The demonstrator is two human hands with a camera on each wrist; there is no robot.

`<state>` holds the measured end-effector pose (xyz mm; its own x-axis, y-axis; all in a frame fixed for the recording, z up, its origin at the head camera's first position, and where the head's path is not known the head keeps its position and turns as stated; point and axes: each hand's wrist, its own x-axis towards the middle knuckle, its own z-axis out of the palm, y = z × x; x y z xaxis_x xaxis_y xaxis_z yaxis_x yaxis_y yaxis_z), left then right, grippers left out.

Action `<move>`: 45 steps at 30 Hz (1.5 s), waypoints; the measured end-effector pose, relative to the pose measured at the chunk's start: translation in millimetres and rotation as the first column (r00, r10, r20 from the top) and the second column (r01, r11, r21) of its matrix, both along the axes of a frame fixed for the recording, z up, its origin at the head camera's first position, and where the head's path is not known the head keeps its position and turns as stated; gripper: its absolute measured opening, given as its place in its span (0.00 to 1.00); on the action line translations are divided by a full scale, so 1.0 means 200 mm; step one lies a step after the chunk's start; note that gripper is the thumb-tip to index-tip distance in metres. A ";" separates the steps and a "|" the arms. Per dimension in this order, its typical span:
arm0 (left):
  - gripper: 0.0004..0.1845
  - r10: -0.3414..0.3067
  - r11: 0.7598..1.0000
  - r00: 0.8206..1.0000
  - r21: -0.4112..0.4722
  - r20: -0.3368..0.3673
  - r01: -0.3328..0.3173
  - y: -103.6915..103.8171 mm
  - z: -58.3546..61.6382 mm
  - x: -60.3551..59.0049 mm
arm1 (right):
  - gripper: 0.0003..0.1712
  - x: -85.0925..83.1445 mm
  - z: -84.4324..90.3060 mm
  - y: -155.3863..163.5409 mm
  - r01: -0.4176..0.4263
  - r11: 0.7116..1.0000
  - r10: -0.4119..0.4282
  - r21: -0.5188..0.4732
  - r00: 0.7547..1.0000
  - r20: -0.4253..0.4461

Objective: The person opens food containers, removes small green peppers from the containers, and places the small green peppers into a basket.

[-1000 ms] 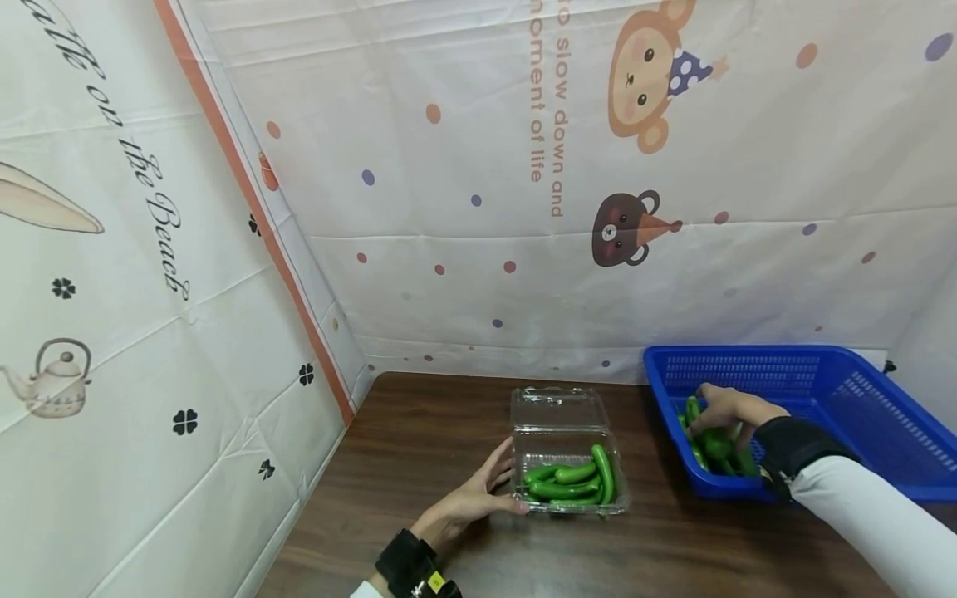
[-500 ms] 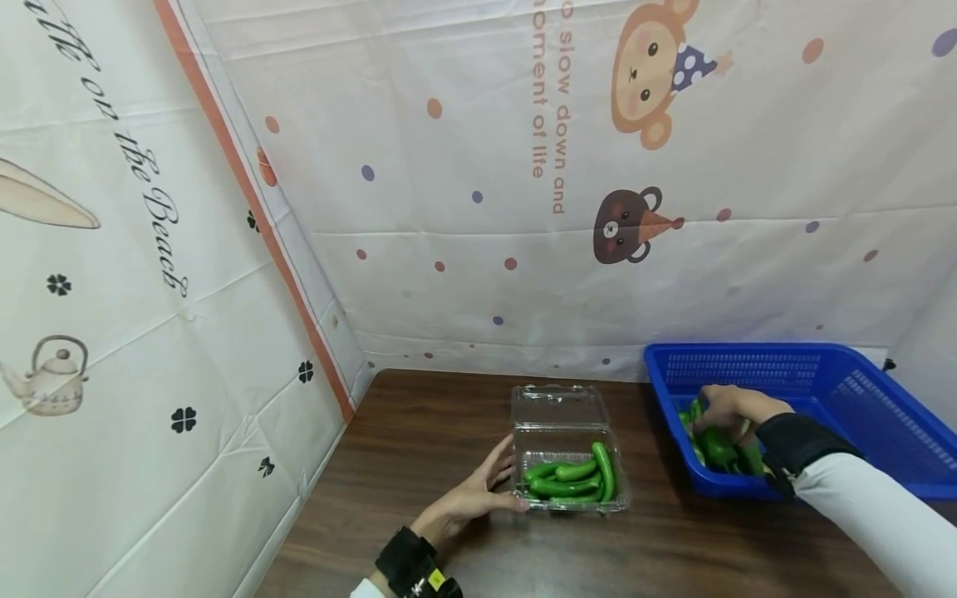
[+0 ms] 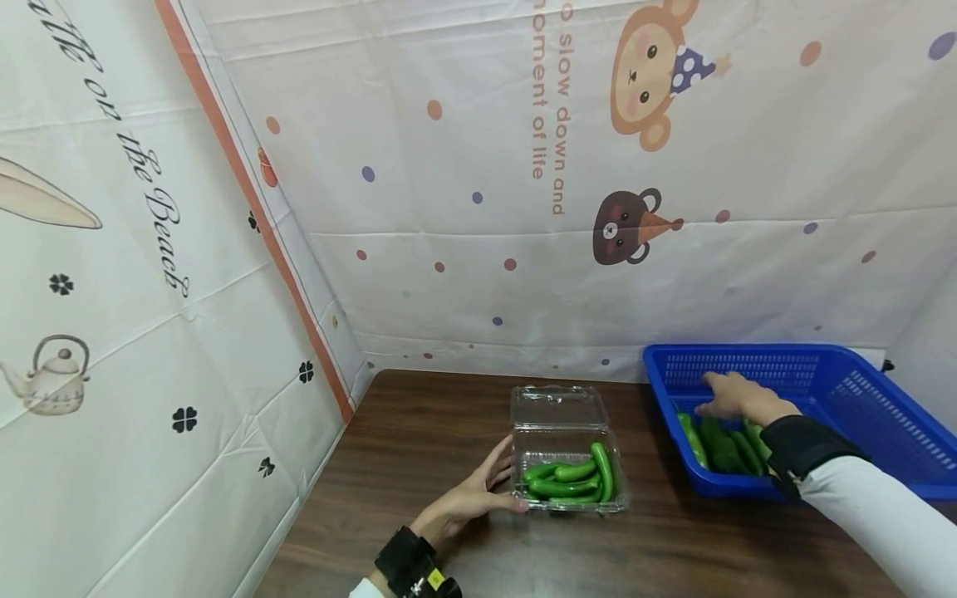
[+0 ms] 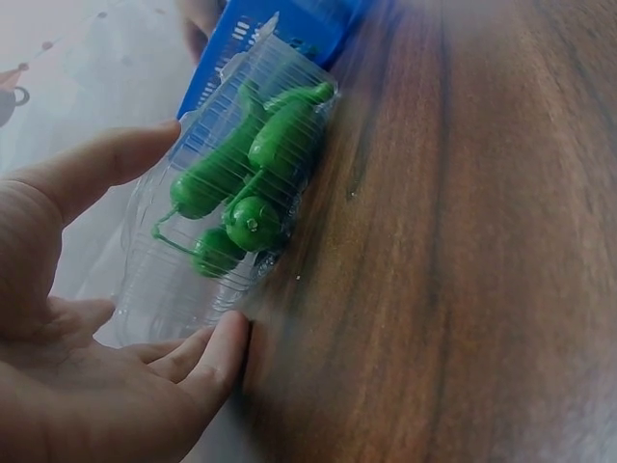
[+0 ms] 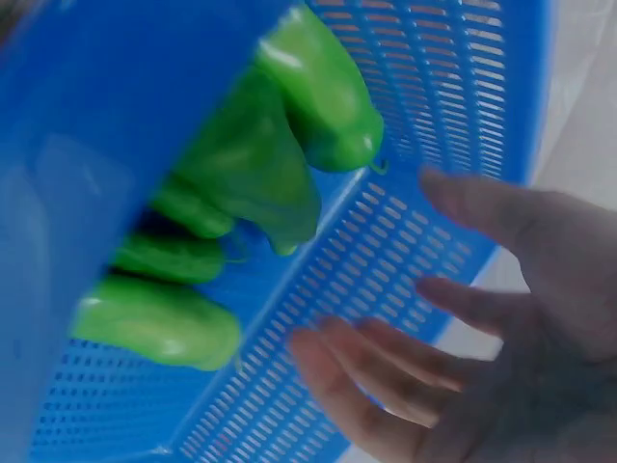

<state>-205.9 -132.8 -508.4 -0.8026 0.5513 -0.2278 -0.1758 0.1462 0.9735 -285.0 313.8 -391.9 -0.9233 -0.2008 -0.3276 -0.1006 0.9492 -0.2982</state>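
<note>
L hand [image 3: 471, 498] fingers spread, touching clear box [image 3: 566, 473] w/ peppers; R hand [image 3: 736, 397] fingers open over blue basket [image 3: 860, 399], holding nothing.

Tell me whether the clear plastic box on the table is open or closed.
Open. The clear plastic box has its lid folded back toward the wall, and the green peppers lie uncovered in its tray. The left hand touches its side.

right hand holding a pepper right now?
No. In the right wrist view the right hand is open with fingers spread above the blue basket, apart from the green peppers.
</note>
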 end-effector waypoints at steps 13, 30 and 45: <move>0.57 0.003 1.000 1.000 -0.016 0.010 -0.003 0.01 0.01 0.01 | 0.26 0.01 0.15 -0.22 -0.063 0.996 0.022 -0.065 0.867 -0.498; 0.57 -0.001 1.000 1.000 -0.022 0.011 0.002 0.02 0.01 -0.01 | 0.19 0.05 0.05 -0.65 -0.544 0.834 0.479 0.093 0.631 -0.610; 0.57 -0.001 1.000 1.000 -0.027 0.006 0.001 0.03 0.00 -0.02 | 0.28 0.15 -0.21 -0.83 -0.577 0.814 0.541 -0.066 0.795 -0.275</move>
<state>-209.3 -127.6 -507.8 -0.8005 0.5458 -0.2475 -0.1815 0.1728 0.9681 -255.0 147.4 -434.0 -0.6796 -0.7321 -0.0473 -0.6837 0.6554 -0.3211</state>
